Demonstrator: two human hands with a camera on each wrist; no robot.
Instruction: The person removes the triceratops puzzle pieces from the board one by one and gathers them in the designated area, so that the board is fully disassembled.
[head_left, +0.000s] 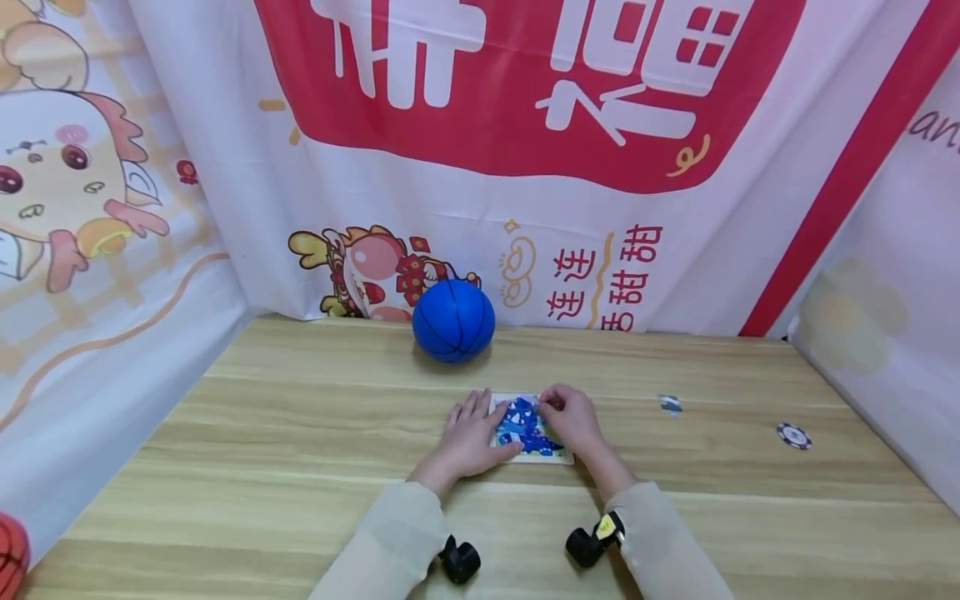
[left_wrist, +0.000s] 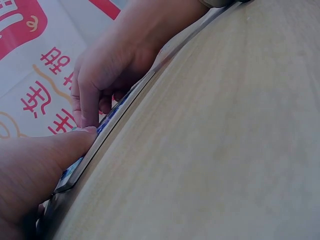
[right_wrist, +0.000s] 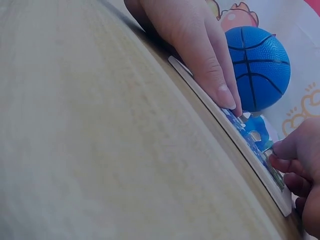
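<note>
A small flat jigsaw puzzle (head_left: 525,429) with a blue picture and a pale border lies on the table between both hands. My left hand (head_left: 471,433) rests over its left side, fingers spread and thumb along the lower part. At the upper right of the picture, my right hand (head_left: 572,415) pinches a small puzzle piece (right_wrist: 268,152) between thumb and forefinger, mostly covered by the fingertips. In the right wrist view, the left thumb (right_wrist: 226,96) reaches down onto the puzzle, and gaps show among the blue pieces.
Behind the puzzle stands a blue mini basketball (head_left: 453,321), near the printed cloth backdrop. To the right lie a loose puzzle piece (head_left: 670,404) and a poker chip (head_left: 793,435). A red ball (head_left: 11,550) shows at the lower left edge.
</note>
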